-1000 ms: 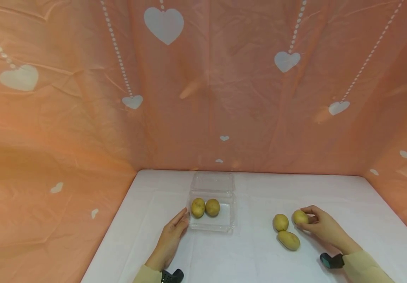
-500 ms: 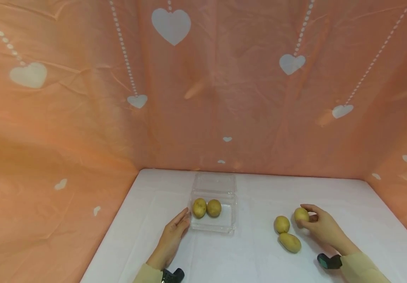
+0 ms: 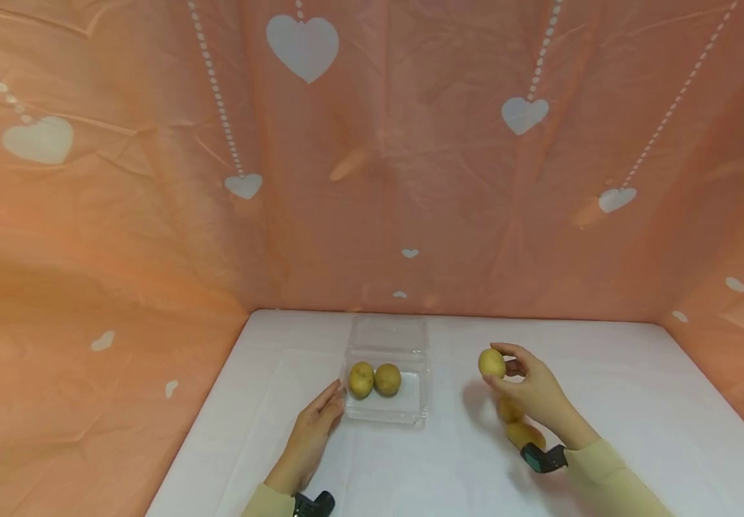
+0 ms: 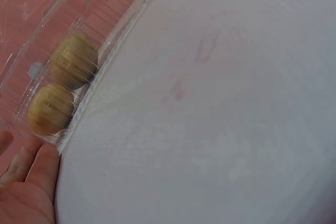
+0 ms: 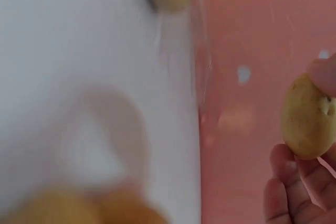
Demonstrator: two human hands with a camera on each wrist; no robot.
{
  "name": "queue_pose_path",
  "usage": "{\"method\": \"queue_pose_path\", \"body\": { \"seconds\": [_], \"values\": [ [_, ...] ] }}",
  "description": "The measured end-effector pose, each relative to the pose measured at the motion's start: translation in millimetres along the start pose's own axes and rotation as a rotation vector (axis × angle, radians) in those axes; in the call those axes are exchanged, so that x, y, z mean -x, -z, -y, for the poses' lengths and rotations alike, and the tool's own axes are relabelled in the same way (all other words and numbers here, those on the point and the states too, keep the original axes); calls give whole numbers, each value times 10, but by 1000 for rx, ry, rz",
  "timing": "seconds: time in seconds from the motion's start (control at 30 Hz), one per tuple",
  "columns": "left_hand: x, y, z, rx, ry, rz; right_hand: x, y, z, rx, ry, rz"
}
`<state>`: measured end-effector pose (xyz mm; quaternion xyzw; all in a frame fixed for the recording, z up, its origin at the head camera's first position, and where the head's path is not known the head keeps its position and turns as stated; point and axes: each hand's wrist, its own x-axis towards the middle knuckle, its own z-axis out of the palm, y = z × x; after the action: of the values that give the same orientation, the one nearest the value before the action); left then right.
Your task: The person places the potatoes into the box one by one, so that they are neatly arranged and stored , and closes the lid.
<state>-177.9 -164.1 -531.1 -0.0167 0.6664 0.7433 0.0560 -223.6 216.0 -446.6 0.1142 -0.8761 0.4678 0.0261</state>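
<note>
My right hand (image 3: 536,391) pinches a potato (image 3: 491,364) between thumb and fingers, held above the table, its shadow falling below. In the right wrist view the same potato (image 5: 307,116) shows at the right edge. Two more potatoes lie under that hand, a rounder one (image 3: 510,410) and a longer one (image 3: 525,435), both partly hidden by it. A clear plastic clamshell box (image 3: 414,395) stands left of the middle with its lid laid back. Inside, on its left, two potatoes (image 3: 375,380) sit side by side. My left hand (image 3: 310,434) rests its extended fingers against the box's left side.
A white cloth (image 3: 449,467) covers the table. Orange sheeting (image 3: 378,237) with white hearts rises behind the table and along both sides. The box's lid (image 3: 388,332) reaches close to the back edge.
My right hand has lifted the potato off the table and carried it left and away from me, over the two loose potatoes. The left hand and the box stay put.
</note>
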Motion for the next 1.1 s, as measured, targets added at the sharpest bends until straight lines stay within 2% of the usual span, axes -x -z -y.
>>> {"method": "queue_pose_path", "body": {
  "seconds": [0.17,0.37,0.47,0.57,0.87,1.0,1.1],
  "values": [
    [2,11,5,2,6,-8,-95,-268,170,-37,43,5],
    [7,3,-15,29,-7,-14,-160,-578,306,-125,37,28],
    [5,-7,-20,38,-9,-12,-193,-728,318,-133,32,29],
    [8,-14,-19,39,-9,-12,-223,-861,335,-108,41,25],
    [3,-21,-16,43,-10,-11,-302,-1106,357,-11,152,-10],
    [-1,-18,-13,46,-9,-11,-333,-1174,340,67,155,-33],
    [3,-16,-14,39,-12,-12,-343,-1213,330,118,128,-51]
  ]
}}
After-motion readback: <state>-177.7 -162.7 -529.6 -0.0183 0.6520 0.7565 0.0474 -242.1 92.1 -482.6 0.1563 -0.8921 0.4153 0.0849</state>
